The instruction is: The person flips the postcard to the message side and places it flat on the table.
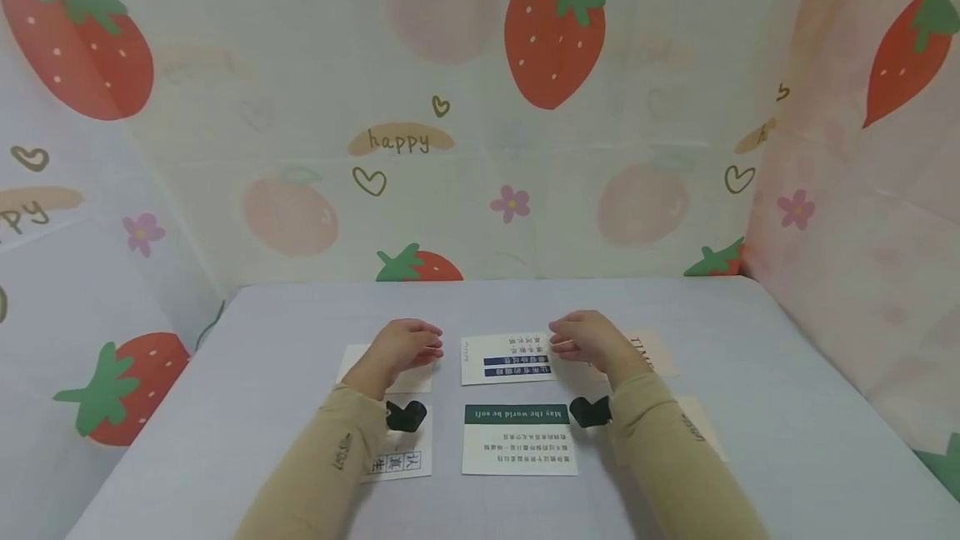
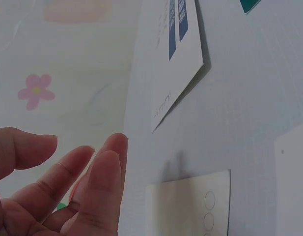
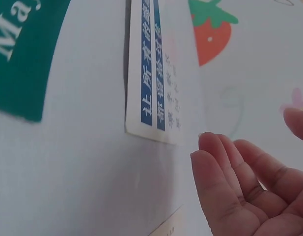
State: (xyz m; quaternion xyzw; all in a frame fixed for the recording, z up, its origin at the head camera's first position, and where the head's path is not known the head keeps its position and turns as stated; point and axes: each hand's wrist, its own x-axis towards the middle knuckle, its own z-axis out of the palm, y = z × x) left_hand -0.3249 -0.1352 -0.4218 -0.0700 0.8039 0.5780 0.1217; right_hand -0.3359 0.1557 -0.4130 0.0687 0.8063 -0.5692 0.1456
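Note:
My left hand hovers over a white card at the back left, fingers loosely bent and holding nothing. Opposite it, my right hand is just as relaxed, between a pale pink card reading "TIME" and the middle back card with dark blue text bands. In both wrist views the thumb stands apart from the fingers, with nothing between them. In front of the blue-banded card lies a green-topped card. A card with boxed characters is partly hidden by my left sleeve, a cream card by my right.
The cards lie in two rows on a white-covered table. Fabric walls printed with strawberries enclose the back and sides. Black wrist cameras jut inward from both sleeves. A thin dark cord shows at the left edge.

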